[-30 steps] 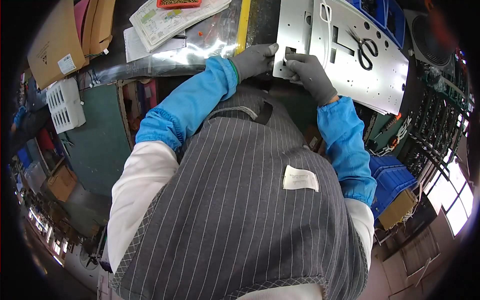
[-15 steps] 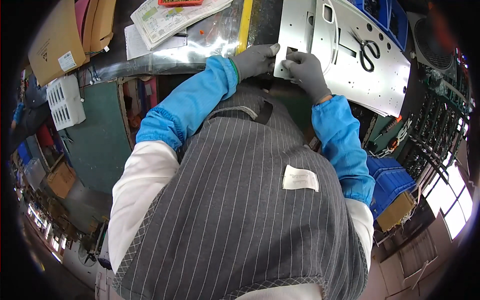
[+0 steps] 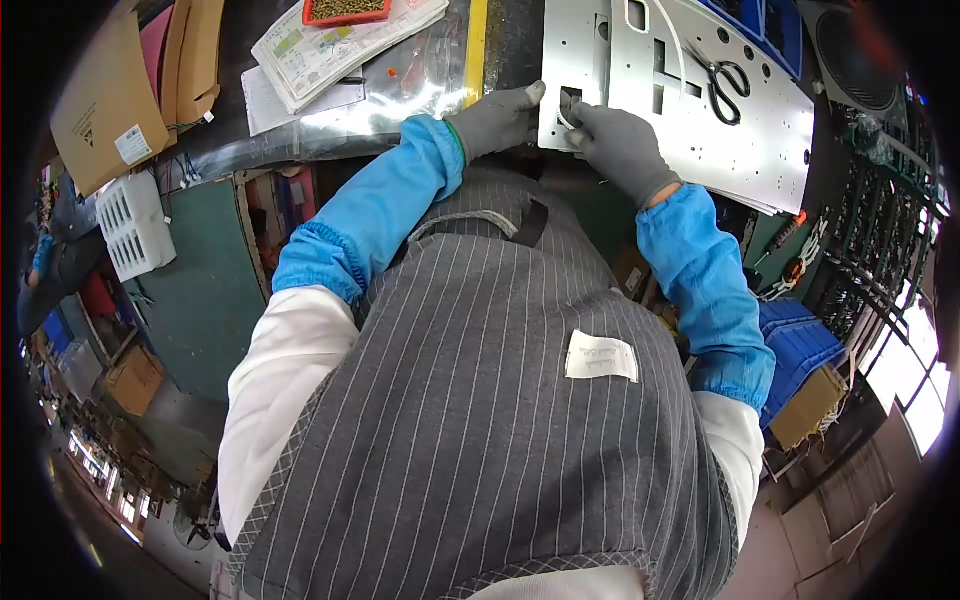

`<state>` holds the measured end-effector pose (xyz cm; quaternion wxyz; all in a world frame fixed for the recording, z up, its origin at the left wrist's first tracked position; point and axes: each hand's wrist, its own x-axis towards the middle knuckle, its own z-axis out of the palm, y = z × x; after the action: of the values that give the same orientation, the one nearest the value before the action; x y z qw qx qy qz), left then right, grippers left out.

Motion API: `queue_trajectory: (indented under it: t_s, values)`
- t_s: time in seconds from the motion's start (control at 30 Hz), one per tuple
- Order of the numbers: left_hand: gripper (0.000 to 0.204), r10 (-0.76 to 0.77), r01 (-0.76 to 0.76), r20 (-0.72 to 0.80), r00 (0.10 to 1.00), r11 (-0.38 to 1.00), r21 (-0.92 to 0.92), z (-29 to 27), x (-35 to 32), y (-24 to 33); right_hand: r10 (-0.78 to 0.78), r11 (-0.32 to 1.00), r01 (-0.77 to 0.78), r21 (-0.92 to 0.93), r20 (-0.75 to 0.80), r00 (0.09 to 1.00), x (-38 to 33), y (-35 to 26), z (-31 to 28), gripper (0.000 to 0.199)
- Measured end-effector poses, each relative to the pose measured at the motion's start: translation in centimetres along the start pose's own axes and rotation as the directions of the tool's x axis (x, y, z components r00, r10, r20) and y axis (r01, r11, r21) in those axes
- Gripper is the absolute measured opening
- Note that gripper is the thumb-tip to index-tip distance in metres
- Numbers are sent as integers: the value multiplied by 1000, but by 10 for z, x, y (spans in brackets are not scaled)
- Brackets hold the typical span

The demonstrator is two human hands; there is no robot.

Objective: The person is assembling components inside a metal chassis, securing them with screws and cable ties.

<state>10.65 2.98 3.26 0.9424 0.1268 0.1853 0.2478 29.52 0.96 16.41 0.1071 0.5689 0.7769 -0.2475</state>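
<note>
A silver sheet-metal panel (image 3: 740,165) with several holes and cut-outs lies on the bench at the upper right. My left hand (image 3: 497,122), in a grey glove, is closed at the panel's left edge, its thumb along the rim and the other fingertips partly hidden. At a square cut-out near the panel's front left corner, my gloved right hand (image 3: 625,152) pinches a thin white strip (image 3: 565,121). A white length that looks like the same strip (image 3: 674,38) curves over the panel farther back. Black-handled scissors (image 3: 727,92) rest on the panel, right of my right hand.
Papers (image 3: 330,55) and a red tray of small brass-coloured pieces (image 3: 345,12) lie at the back left, beside a yellow strip (image 3: 476,50). Cardboard (image 3: 105,105) stands far left. Blue bins (image 3: 795,350) and a screwdriver (image 3: 788,232) are at right.
The panel and bench appear shifted slightly left and up in view. My right hand has turned a little and moved off the square cut-out, which now shows more, with white strip at it.
</note>
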Motion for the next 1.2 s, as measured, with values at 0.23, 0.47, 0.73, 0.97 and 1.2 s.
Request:
queue_trajectory:
  t_s: [0.23,0.47,0.73,0.97,1.2]
  values:
    - [60,28,-28,18,999,999,-42,0,1,-4,-32,996,44,71,-160,987,0,9,15,18]
    - [57,18,-15,50,999,999,-44,-4,2,-5,-5,984,39,171,-195,981,10,12,21,13]
    - [62,49,-39,110,993,995,-90,2,2,-6,-80,976,111,189,-163,983,17,20,14,12]
    - [68,48,-43,80,996,998,-53,-7,5,-11,-124,976,131,175,-48,991,27,24,11,13]
    - [67,50,-44,86,995,997,-62,-1,2,-7,-69,957,50,285,56,996,29,16,-3,18]
